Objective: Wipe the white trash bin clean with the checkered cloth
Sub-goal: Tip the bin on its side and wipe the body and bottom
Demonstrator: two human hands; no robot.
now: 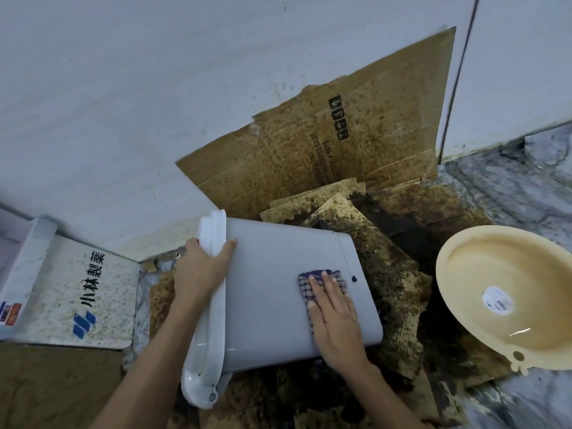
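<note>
Grimy utility corner: stained cardboard [356, 144], marble floor [526, 187].

You've got smooth white plastic under your palm, the trash bin [272, 286], its rim catching a gloss. The checkered cloth [322, 277] looks woven and matt. Beneath, stained cardboard [309, 156], rough and dull. Beside you, a cream plastic basin [507, 292], slightly shiny.
</note>
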